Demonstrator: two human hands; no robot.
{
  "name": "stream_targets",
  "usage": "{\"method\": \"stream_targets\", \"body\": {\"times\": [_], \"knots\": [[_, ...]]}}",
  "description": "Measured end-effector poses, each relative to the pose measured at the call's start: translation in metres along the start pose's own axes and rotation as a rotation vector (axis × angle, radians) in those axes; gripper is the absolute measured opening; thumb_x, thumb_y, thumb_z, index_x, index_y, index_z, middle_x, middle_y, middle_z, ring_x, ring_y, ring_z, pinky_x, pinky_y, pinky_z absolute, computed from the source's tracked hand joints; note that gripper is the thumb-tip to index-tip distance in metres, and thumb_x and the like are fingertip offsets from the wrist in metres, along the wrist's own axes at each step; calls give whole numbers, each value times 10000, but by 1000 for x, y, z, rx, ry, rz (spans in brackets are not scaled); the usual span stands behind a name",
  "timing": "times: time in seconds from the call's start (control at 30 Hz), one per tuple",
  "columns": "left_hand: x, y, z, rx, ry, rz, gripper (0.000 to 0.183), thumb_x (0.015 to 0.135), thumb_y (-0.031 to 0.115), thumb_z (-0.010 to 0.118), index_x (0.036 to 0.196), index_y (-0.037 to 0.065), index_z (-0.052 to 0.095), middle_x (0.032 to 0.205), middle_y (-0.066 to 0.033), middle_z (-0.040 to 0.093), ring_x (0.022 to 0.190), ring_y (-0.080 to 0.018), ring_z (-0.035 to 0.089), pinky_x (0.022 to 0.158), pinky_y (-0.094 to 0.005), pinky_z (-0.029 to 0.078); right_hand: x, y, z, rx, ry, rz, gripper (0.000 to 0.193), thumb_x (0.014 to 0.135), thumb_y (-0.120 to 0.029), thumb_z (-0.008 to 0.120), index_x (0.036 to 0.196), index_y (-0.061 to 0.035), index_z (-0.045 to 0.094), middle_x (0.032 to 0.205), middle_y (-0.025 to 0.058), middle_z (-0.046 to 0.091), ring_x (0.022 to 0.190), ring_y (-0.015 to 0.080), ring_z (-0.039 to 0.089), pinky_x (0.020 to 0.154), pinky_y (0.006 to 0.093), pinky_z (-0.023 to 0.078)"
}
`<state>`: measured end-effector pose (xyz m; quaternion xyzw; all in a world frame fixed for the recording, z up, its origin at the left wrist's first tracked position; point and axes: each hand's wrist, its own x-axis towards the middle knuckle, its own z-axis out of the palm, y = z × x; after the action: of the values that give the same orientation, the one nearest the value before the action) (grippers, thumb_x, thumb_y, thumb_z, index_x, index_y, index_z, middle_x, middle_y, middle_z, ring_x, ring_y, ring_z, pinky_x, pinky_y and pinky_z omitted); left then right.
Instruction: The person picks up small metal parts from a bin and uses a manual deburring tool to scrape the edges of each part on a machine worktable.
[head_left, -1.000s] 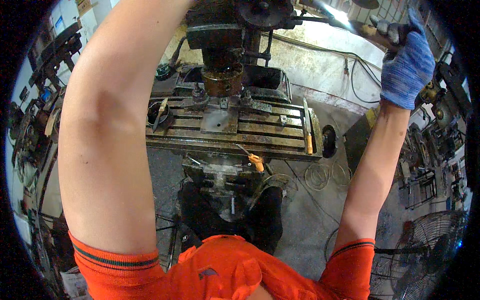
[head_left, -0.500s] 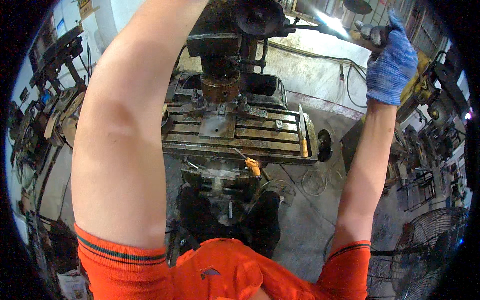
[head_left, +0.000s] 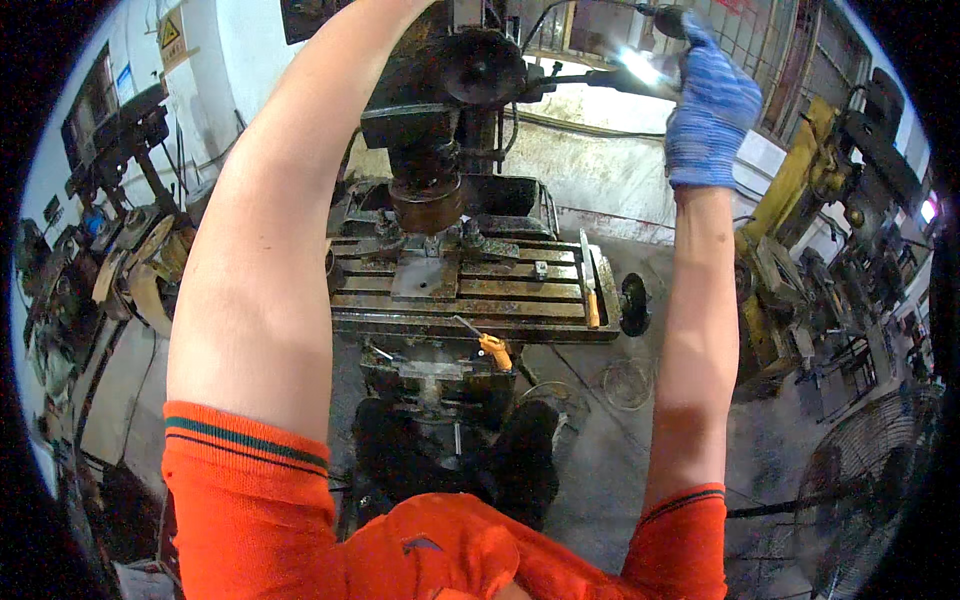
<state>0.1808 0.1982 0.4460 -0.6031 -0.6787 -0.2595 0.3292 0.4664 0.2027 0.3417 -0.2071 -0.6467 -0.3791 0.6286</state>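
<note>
My left arm (head_left: 260, 240) reaches up past the top edge, so my left hand is out of view. High on the right, my right hand (head_left: 712, 115) wears a blue knitted glove and closes around the outer end of a dark lever (head_left: 575, 79). That lever sticks out sideways from the milling machine's head (head_left: 425, 130). One finger points upward, and the glove hides most of the grip. Below the head, a round dark spindle (head_left: 427, 205) stands over a flat metal plate (head_left: 425, 277) on the slotted machine table (head_left: 510, 308).
A bright light (head_left: 640, 66) glares beside my right hand. An orange-handled tool (head_left: 494, 350) lies at the table's front edge, and a yellow-handled tool (head_left: 591, 305) at its right end. A yellow machine (head_left: 795, 185) stands right, a caged fan (head_left: 865, 500) lower right.
The whole view has shifted, with the machine now slightly left and its table lower. My right hand has come left and a little higher in the picture, staying at the lever's end.
</note>
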Motion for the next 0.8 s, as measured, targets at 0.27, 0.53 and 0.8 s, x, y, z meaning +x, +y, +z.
{"method": "stream_targets", "body": {"times": [0.27, 0.53, 0.8], "knots": [[-53, -5, -33, -81, 276, 370, 216, 664, 81, 586, 864, 21, 644, 816, -193, 625, 777, -317, 617, 666, -402, 492, 0, -26, -5, 817, -6, 546, 190, 835, -103, 476, 876, -16, 641, 609, 42, 541, 564, 88, 491, 523, 255, 405], [-364, -98, 15, -542, 159, -458, 130, 778, 11, 504, 823, -39, 616, 659, -49, 593, 501, -79, 506, 480, -216, 401, -5, 14, 4, 344, 28, 5, 268, 637, 32, 547, 881, -61, 610, 756, 106, 607, 688, 264, 595, 665, 310, 474], [-449, -84, 129, -939, -374, -745, 296, 765, 67, 525, 1029, -63, 557, 705, -99, 618, 412, -92, 479, 392, -249, 387, -11, 1, -14, 159, -65, 117, 278, 635, 8, 623, 907, -50, 610, 812, 93, 622, 737, 234, 603, 692, 292, 477]]}}
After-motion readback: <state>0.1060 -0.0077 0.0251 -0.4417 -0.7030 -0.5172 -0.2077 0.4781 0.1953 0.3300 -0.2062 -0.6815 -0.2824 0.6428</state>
